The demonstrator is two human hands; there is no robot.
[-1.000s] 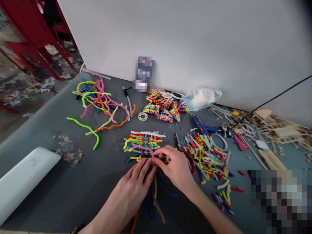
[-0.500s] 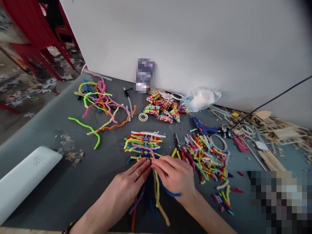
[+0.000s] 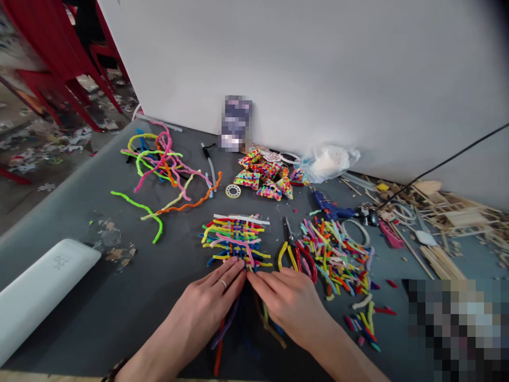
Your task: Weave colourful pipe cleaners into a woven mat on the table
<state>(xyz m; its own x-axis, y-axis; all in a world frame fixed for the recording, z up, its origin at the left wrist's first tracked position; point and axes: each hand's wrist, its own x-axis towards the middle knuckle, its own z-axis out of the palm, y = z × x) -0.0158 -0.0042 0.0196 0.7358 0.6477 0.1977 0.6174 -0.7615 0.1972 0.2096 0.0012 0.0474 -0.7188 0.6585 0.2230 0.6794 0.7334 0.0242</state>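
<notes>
A woven piece of colourful fuzzy stems point(image 3: 234, 236) lies on the dark table, with a white strip along its far edge and a pink stem bent over its top. The fingers of my left hand point(image 3: 218, 286) lie close together, pressed on its near edge. My right hand point(image 3: 284, 292) is curled at the near right corner, fingertips closed on the stems there. Loose purple, orange, blue and tan stem ends point(image 3: 274, 331) hang toward me from under both hands. Red-and-yellow-handled scissors point(image 3: 292, 246) lie just right of the weave.
Long stems point(image 3: 159, 159) lie back left, small woven pouches point(image 3: 264, 172) at the back. Cut stem pieces point(image 3: 338, 254), a blue glue gun point(image 3: 332, 207) and wooden sticks point(image 3: 445, 260) lie to the right. A white box-like object point(image 3: 50, 292) sits at left.
My right hand has moved slightly down and right from the weave. More of the yellow stem ends and scissor handles now shows, and the loose stems below have shifted.
</notes>
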